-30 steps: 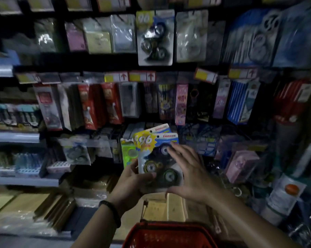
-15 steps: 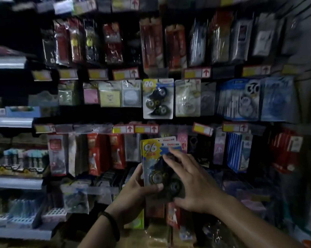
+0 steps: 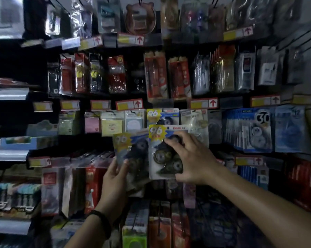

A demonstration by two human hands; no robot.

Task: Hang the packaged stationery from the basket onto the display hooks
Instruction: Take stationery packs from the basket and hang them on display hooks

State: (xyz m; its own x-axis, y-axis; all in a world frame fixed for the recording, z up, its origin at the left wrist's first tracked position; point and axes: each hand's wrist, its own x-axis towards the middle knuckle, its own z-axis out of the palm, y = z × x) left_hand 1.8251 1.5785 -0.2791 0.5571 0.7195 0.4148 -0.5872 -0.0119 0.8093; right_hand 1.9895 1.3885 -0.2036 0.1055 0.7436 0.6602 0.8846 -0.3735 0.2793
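Right hand [image 3: 192,158]: grips the front blister pack [image 3: 158,140]. The fingers are curled over the upper roller and the thumb is at the lower edge of the card.
Front blister pack: correction-tape rollers on a card with a yellow "96" burst in the top left corner. It is upright, faces the camera, and is at the middle of the display rack [image 3: 187,42].
Hung blister pack [image 3: 162,115]: carries the same print and hangs in the third row down, just below the red-and-yellow price labels [image 3: 129,104]. Its lower part is covered by the top edge of the front blister pack.
Hook engagement: cannot tell (the front card hides the hook area).
Left hand [image 3: 115,172]: holds the second blister pack [image 3: 133,149], with the fingers wrapped round its lower left edge. There is a dark wristband [image 3: 101,222] on the wrist.
Second blister pack: same "96" print, slightly tilted and blurred. It is just left of the front blister pack, and its right edge passes behind that card.
Left neighbours: pastel sticky-note packs [image 3: 111,122], in the same row as the hung blister pack.
Right neighbours: blue packs marked "30" [image 3: 247,129], towards the right edge of the rack.
Row above: red pen packs [image 3: 155,76].
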